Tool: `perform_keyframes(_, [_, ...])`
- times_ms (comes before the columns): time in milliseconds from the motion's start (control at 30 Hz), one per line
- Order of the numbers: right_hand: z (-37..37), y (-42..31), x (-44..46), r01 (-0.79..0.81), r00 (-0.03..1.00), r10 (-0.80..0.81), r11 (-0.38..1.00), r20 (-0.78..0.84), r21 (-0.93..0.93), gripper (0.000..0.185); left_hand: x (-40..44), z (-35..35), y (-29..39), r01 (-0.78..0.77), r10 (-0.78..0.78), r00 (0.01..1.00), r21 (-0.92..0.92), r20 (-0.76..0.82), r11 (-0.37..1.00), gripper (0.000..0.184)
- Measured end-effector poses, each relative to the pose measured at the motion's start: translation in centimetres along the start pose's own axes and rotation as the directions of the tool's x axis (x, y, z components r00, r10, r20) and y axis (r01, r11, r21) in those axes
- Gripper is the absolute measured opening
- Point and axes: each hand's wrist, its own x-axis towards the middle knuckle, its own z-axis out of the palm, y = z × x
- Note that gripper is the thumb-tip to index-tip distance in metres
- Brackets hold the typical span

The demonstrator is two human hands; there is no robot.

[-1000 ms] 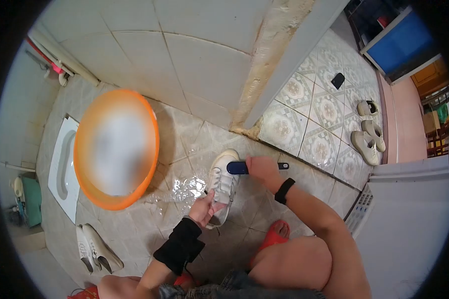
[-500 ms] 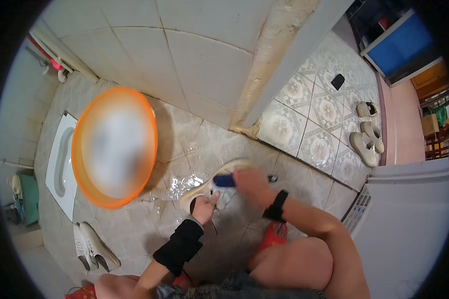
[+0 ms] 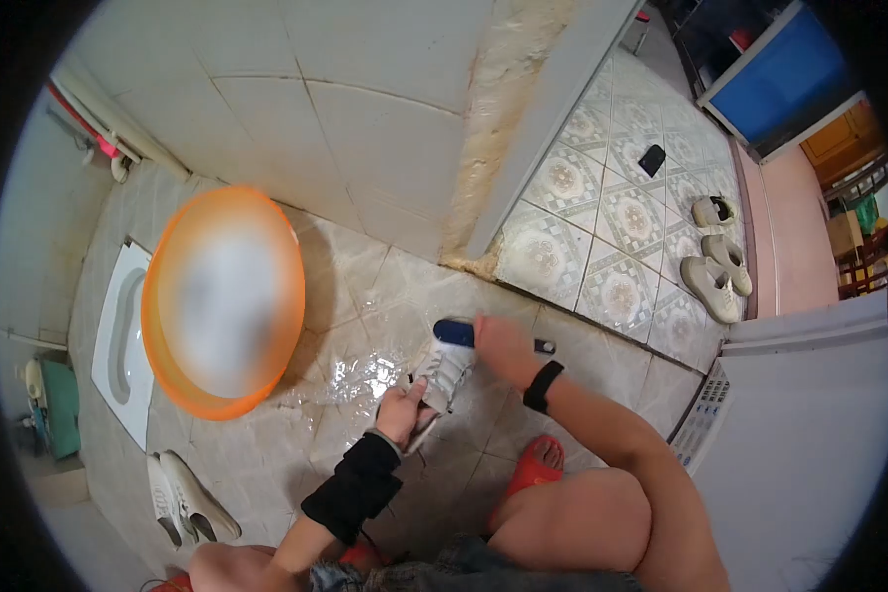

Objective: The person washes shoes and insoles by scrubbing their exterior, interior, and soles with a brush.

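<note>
A white laced shoe (image 3: 446,375) is held just above the wet tiled floor, toe pointing away from me. My left hand (image 3: 401,412) grips it at the opening near the heel, thumb on top. A dark blue brush (image 3: 454,333) lies across the toe; my right hand (image 3: 503,350), slightly blurred, is closed round its handle, whose end shows to the right. The bristles are hidden beneath the brush.
An orange basin (image 3: 294,296) stands at the left beside a squat toilet (image 3: 118,345). White shoes (image 3: 192,493) lie at the lower left. More shoes (image 3: 710,286) and a black object (image 3: 652,160) are on the patterned floor beyond the raised threshold.
The shoe was tilted onto its side half a second ago, sole showing, and is now turned back with its laces up. The brush has moved up to the toe. Both hands keep their holds.
</note>
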Motion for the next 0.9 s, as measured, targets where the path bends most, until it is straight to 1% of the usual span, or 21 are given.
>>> perform_keyframes(67, [-1.3,1.2,0.3,0.007,1.000,-0.007,0.999,0.001,-0.031,0.038,-0.8,0.1,0.3,0.047,-0.043,0.998,0.108,-0.044,0.993,0.037])
perform_keyframes(100, [-2.0,1.5,0.7,0.014,1.000,-0.013,0.997,0.002,-0.070,0.039,-1.4,0.3,1.3,0.022,-0.019,1.000,0.218,-0.015,0.976,0.037])
perform_keyframes(133, [-2.4,0.3,-0.1,0.014,1.000,-0.014,0.997,0.001,-0.071,0.039,-1.1,0.0,1.1,0.021,-0.018,1.000,0.218,-0.015,0.976,0.037])
perform_keyframes(200, [-1.9,-3.2,-3.4,0.130,0.991,-0.131,0.990,0.019,0.054,0.046,-0.2,-0.9,0.0,0.042,-0.045,0.999,0.182,0.017,0.982,0.036])
perform_keyframes(233, [-0.7,-4.1,-4.6,0.136,0.990,-0.138,0.989,0.025,0.051,0.046,-0.8,-0.7,0.4,0.024,-0.024,1.000,0.132,-0.002,0.991,0.036])
perform_keyframes(300, [2.0,-5.2,-5.9,0.164,0.976,-0.185,0.971,0.116,0.172,0.024,-0.5,-1.2,-0.5,0.000,0.001,1.000,0.121,-0.005,0.993,0.035])
perform_keyframes(333, [2.2,-4.1,-5.0,0.160,0.977,-0.181,0.971,0.112,0.176,0.024,-0.8,-1.1,0.1,-0.028,0.028,1.000,0.121,0.006,0.992,0.035])
perform_keyframes(367, [1.9,-1.9,-3.5,0.167,0.983,-0.174,0.980,0.061,0.107,0.024,-1.1,-0.9,0.7,0.063,-0.059,0.998,0.170,-0.028,0.983,0.033])
perform_keyframes(400, [1.4,-0.3,-2.4,0.169,0.986,-0.169,0.985,0.008,0.035,0.024,-0.9,-0.7,0.5,0.058,-0.055,0.998,0.179,-0.020,0.982,0.033])
perform_keyframes(433, [0.1,-0.2,-1.9,0.082,0.997,-0.082,0.989,-0.009,0.123,0.032,-0.5,-0.6,0.2,0.032,-0.032,0.999,0.113,-0.001,0.993,0.033])
perform_keyframes(467, [-0.7,-0.9,-2.2,0.081,0.997,-0.081,0.989,-0.012,0.125,0.032,-0.3,-0.6,-0.2,0.014,-0.015,1.000,0.044,0.014,0.999,0.032])
perform_keyframes(500, [-1.9,-2.2,-3.0,0.096,0.995,-0.096,0.990,-0.005,0.105,0.036,-1.1,-0.2,0.9,0.053,-0.048,0.998,0.102,-0.051,0.993,0.031])
perform_keyframes(533, [-2.5,-3.1,-3.1,0.120,0.993,-0.120,0.990,-0.006,0.077,0.041,-1.2,-0.2,0.8,0.049,-0.044,0.998,0.094,-0.052,0.994,0.031])
perform_keyframes(600, [-0.8,-5.4,-5.0,0.106,0.994,-0.105,0.979,-0.018,0.174,0.046,-1.0,-0.7,0.4,-0.091,0.092,0.996,0.108,-0.009,0.990,0.031])
perform_keyframes(633, [-0.5,-5.3,-5.2,0.064,0.996,-0.078,0.973,0.053,0.222,0.032,-0.2,-1.7,0.0,-0.073,0.073,0.997,0.395,0.014,0.916,0.031])
perform_keyframes(667, [0.4,-4.0,-4.9,0.061,0.995,-0.078,0.972,0.064,0.225,0.032,0.1,-2.2,-1.0,-0.062,0.063,0.998,0.394,0.010,0.917,0.031])
perform_keyframes(733, [1.5,0.1,-1.9,0.160,0.979,-0.157,0.987,-0.129,0.014,0.040,0.9,-2.1,-0.6,0.003,0.002,1.000,0.361,-0.013,0.933,0.031])
perform_keyframes(767, [0.4,0.3,-1.4,0.184,0.972,-0.177,0.982,-0.154,0.032,0.038,0.4,-1.4,0.0,-0.031,0.028,0.999,0.170,0.019,0.985,0.031])
perform_keyframes(800, [-0.1,-0.4,-1.9,0.177,0.973,-0.169,0.983,-0.155,0.040,0.038,-0.3,-1.1,0.7,-0.026,0.023,1.000,0.179,0.020,0.984,0.031])
perform_keyframes(867, [-1.6,-2.6,-2.7,0.122,0.992,-0.121,0.992,-0.024,0.035,0.030,-0.9,-0.4,2.2,0.069,-0.066,0.997,-0.103,0.034,0.992,0.032])
perform_keyframes(900, [-2.6,-4.0,-3.3,0.050,0.994,-0.062,0.991,0.094,0.121,0.030,-0.7,-0.5,2.1,0.069,-0.069,0.998,0.007,0.000,0.998,0.032])
